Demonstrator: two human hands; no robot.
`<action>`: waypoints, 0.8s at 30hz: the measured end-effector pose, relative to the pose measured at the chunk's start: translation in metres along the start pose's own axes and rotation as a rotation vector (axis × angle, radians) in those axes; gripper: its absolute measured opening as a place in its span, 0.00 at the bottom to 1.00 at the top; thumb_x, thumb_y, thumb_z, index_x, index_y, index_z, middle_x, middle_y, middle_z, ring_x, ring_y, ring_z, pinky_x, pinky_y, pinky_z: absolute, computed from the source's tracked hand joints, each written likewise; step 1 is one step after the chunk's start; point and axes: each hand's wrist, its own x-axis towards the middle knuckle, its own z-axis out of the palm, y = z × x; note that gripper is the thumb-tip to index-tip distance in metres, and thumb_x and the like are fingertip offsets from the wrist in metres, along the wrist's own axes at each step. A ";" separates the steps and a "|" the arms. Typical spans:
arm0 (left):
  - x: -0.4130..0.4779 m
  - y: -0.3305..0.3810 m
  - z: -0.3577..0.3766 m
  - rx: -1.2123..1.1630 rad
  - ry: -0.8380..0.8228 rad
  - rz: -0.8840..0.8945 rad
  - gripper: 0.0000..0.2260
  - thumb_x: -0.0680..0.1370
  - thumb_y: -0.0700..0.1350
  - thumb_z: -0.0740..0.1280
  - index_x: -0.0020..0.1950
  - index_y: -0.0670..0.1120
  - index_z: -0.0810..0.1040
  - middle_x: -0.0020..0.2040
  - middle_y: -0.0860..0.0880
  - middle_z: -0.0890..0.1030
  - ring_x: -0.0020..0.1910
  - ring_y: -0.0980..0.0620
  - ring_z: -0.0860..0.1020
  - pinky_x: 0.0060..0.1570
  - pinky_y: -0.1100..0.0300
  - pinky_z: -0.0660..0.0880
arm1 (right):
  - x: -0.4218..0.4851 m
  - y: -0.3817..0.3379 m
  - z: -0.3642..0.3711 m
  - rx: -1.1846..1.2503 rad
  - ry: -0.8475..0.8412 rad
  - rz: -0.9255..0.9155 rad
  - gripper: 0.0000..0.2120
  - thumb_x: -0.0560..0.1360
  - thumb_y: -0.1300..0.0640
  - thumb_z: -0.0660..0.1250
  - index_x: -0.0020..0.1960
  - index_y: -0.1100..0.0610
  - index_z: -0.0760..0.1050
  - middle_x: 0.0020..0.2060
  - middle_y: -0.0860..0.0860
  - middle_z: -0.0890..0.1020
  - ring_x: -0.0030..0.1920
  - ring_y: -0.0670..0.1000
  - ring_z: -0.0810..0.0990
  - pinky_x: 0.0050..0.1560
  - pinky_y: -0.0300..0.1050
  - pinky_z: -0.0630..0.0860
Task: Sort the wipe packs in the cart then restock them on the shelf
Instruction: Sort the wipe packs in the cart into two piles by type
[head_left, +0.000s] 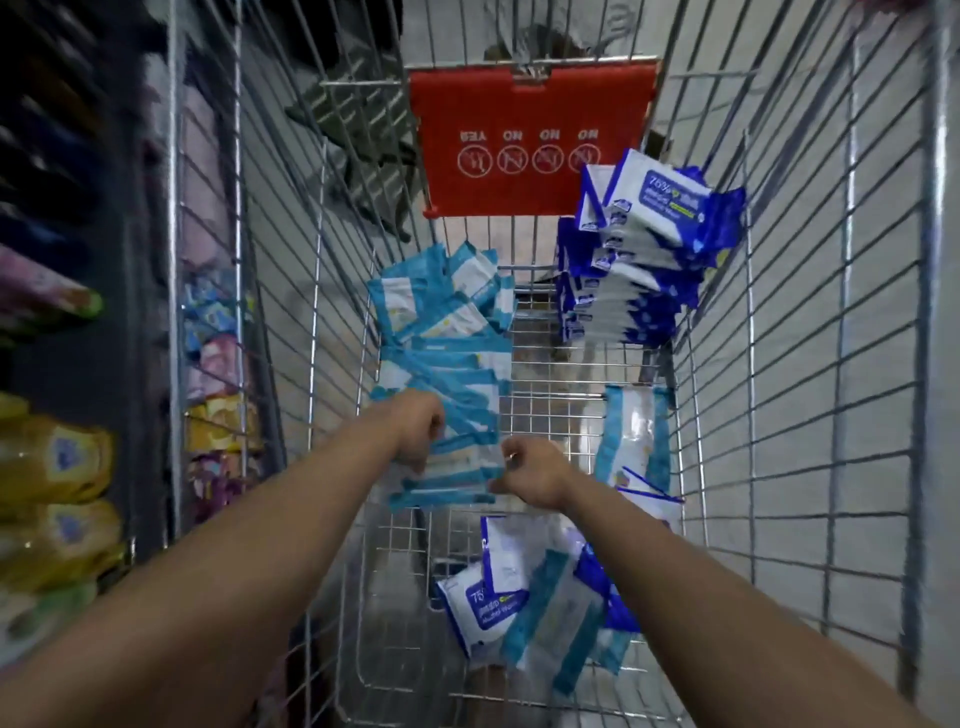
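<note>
I look down into a wire cart (789, 332). A row of light-blue wipe packs (447, 364) lies along its left side. My left hand (415, 434) grips the near end of that row on the left, and my right hand (530, 470) grips it on the right. The packs between them (462, 467) are light blue and white. A tall stack of dark-blue wipe packs (639, 249) stands at the far right corner. One light-blue pack (631, 436) leans on the right wall. A mixed loose pile (540, 597) lies near me.
A red child-seat flap (530, 145) with warning icons closes the cart's far end. Shelves on the left hold yellow packs (57, 467) and other coloured goods (218, 332). Grey floor shows to the right of the cart.
</note>
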 end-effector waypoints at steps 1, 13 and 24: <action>0.001 -0.008 0.011 -0.006 0.050 -0.015 0.10 0.69 0.37 0.71 0.37 0.48 0.71 0.45 0.46 0.77 0.47 0.46 0.76 0.43 0.59 0.71 | 0.006 0.004 0.011 -0.104 -0.009 -0.011 0.16 0.72 0.61 0.71 0.59 0.60 0.76 0.52 0.56 0.81 0.50 0.54 0.80 0.45 0.36 0.72; -0.019 0.019 0.094 0.023 -0.014 0.226 0.06 0.72 0.45 0.67 0.44 0.49 0.70 0.50 0.47 0.78 0.48 0.47 0.75 0.45 0.57 0.70 | -0.011 0.039 0.004 -0.944 -0.125 0.042 0.26 0.68 0.47 0.73 0.62 0.57 0.73 0.61 0.54 0.71 0.60 0.56 0.75 0.58 0.48 0.73; -0.027 0.031 0.149 -0.402 -0.087 0.051 0.12 0.68 0.46 0.76 0.43 0.49 0.74 0.44 0.50 0.77 0.46 0.47 0.79 0.44 0.53 0.76 | -0.020 0.061 0.000 -0.595 0.034 0.099 0.16 0.70 0.57 0.70 0.57 0.55 0.74 0.56 0.54 0.78 0.56 0.55 0.76 0.52 0.43 0.72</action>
